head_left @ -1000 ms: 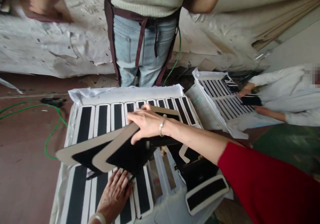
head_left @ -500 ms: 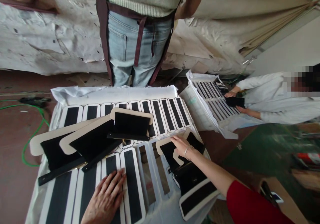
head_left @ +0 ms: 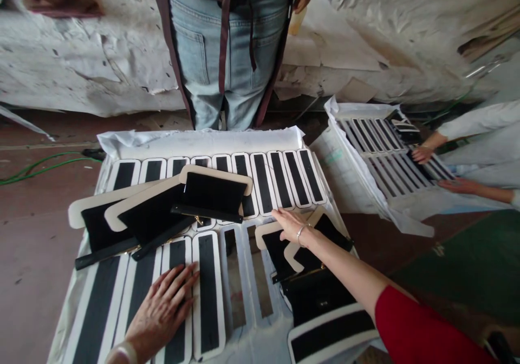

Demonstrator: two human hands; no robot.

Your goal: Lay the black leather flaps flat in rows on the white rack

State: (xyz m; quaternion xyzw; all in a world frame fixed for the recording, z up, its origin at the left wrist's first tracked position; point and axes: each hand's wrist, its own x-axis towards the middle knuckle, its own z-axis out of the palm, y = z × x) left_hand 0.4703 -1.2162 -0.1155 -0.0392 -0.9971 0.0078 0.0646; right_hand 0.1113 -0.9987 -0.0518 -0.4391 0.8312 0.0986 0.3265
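My left hand (head_left: 164,307) rests flat, fingers stretched, on the black panels with cream borders in the near row, beside one such panel (head_left: 209,293). My right hand (head_left: 290,226), with a bracelet at the wrist, reaches over the right side with fingers extended and nothing in its grasp. Its fingertips are by the lower ends of the far row of panels (head_left: 262,182). Under my right hand and forearm lie black pieces with cream edging and dark bars (head_left: 278,253); I cannot tell whether the hand touches them. Similar black pieces (head_left: 215,193) overlap at left centre.
A white-lined tray (head_left: 203,141) holds the panels, with slots (head_left: 235,277) showing in its near row. At right, a co-worker's hands (head_left: 424,150) are over a second tray (head_left: 365,190). A person in jeans (head_left: 227,55) stands beyond. Green cable (head_left: 44,161) lies on the left floor.
The view has shifted. My right fingertips have moved slightly toward the far row; my left hand stays on the panels. The co-worker's black piece now lies lower on the second tray.
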